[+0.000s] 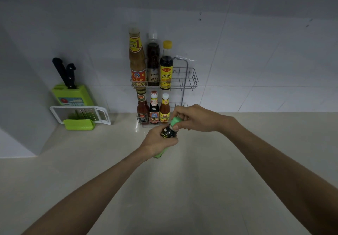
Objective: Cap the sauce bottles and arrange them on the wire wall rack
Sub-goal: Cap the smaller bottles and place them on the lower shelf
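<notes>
My left hand (158, 142) grips a dark sauce bottle (169, 133) with a green label, tilted above the counter. My right hand (192, 118) pinches the green cap (176, 122) sitting on the bottle's neck. Behind them a two-tier wire wall rack (190, 78) hangs on the tiled wall. Its upper tier holds three tall bottles (153, 64) at the left, with free room at the right. The lower tier holds three small sauce bottles (154, 109) at the left; my right hand hides its right part.
A green knife block (73, 95) with two black-handled knives stands at the back left. A white grater (82, 114) with a green tray leans in front of it. The beige counter (182, 179) stretches toward me, and a white wall corner juts out at the far left.
</notes>
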